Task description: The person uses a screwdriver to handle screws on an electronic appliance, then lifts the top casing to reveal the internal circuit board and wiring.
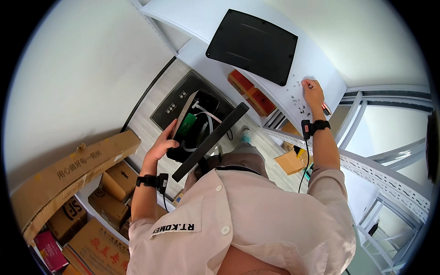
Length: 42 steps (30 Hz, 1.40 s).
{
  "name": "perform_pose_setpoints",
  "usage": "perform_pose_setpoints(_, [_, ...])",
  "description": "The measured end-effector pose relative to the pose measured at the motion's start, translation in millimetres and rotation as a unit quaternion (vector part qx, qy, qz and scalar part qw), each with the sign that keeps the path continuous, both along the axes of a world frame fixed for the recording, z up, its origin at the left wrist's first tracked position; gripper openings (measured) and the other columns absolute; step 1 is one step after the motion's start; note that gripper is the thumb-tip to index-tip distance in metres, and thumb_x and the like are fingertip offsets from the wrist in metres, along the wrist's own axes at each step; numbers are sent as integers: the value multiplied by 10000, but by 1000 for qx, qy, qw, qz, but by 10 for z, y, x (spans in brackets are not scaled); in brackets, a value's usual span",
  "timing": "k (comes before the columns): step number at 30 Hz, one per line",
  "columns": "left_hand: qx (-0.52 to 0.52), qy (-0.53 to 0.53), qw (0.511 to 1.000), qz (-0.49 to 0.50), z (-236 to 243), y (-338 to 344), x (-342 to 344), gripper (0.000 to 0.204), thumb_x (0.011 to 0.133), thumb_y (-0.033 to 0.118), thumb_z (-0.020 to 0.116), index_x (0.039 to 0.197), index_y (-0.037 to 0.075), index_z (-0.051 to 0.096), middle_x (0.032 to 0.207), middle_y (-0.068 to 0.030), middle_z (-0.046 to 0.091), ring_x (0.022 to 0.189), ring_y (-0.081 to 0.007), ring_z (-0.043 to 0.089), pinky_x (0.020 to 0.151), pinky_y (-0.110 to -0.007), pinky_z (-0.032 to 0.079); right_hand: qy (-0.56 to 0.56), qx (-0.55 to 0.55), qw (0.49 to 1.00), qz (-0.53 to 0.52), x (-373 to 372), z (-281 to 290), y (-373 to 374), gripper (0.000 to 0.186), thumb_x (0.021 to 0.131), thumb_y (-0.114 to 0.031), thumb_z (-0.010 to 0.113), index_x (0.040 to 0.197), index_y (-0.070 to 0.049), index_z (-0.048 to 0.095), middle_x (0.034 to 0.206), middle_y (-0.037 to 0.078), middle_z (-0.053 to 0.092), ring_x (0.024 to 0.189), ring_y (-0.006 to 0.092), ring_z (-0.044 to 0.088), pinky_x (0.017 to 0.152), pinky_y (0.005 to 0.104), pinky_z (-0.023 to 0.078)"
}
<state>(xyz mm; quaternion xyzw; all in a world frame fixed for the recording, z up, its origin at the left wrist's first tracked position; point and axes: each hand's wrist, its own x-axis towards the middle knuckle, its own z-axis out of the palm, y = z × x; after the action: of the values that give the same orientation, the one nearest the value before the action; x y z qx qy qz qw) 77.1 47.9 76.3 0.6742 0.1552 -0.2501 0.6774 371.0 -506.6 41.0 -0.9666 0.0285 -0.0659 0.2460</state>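
Beside the white worktop (pixel 333 81), in front of the person's waist, an open black housing (pixel 198 130) is tipped so that its inside shows: a green circuit board (pixel 188 123), pale flat cables (pixel 210 120) and dark hollows. The left hand (pixel 160 144) has its grip closed on the housing's left rim, thumb on the near side and fingers along the pale edge. A long black bar (pixel 213 140) runs slantwise across the housing's right side; whether the 2 are joined, or what bears the weight underneath, I cannot tell.

On the worktop lies a black panel (pixel 254 46) with holes at its corners, and next to it are scattered small silver screws (pixel 295 87) and a few dark screws (pixel 303 110). Over these the right hand (pixel 313 93) rests with fingertips drawn together; whether a screw is pinched there I cannot tell.

The housing looks like stiff plastic, probably moderately heavy and awkward with 1 hand because it is bulky. Its smooth walls may slip, so the rim or outer walls make the best hold, ideally at 2 opposite points. The board and cables look fragile and should not be used as handles. The screws should be light, hard and easily dropped, best taken by the head between thumb and 1 fingertip.
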Motion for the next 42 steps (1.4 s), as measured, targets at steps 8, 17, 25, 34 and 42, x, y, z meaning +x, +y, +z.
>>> perform_pose_setpoints(8, [28, -4, 1000, -3, -26, 11, 11, 1087, 696, 250, 682, 1657, 16, 232, 1581, -177, 431, 1398, -268, 456, 1187, -314, 309, 7, -9, 1000, -26, -27, 14, 89, 213, 925, -382, 725, 991, -199, 810, 969, -3, 732, 892, 246, 708, 785, 374, 544])
perform_pose_setpoints(17, [-16, 2, 1000, 25, -22, 1, -10, 1075, 681, 207, 678, 1654, 27, 259, 1568, -141, 460, 1420, -246, 446, 1197, -315, 298, -80, -83, 993, 39, -10, -65, 28, 212, 938, -364, 718, 1029, -206, 826, 986, 14, 752, 850, 250, 719, 762, 377, 556])
perform_pose_setpoints(25, [-7, -3, 1000, 25, -112, 32, 25, 1077, 678, 216, 704, 1650, 31, 276, 1560, -145, 464, 1417, -246, 447, 1191, -313, 301, -141, -149, 978, 41, -54, -113, -69, 215, 951, -311, 677, 1069, -184, 804, 1006, 10, 746, 981, 277, 670, 844, 474, 491])
perform_pose_setpoints(34, [40, -10, 998, 43, -249, 151, -39, 1089, 677, 218, 726, 1651, 36, 275, 1556, -166, 463, 1395, -267, 464, 1181, -316, 317, -243, -49, 969, 8, -113, 416, 139, 189, 926, -221, 698, 1070, -132, 784, 985, 65, 761, 937, 289, 691, 859, 427, 533])
perform_pose_setpoints(42, [51, -18, 997, 46, -185, 134, -46, 1110, 666, 203, 756, 1650, 34, 270, 1577, -161, 440, 1437, -272, 431, 1209, -333, 292, -135, 146, 968, 156, -485, 1349, 1047, 126, 956, -72, 666, 1052, -49, 744, 909, 87, 714, 795, 199, 657, 765, 325, 533])
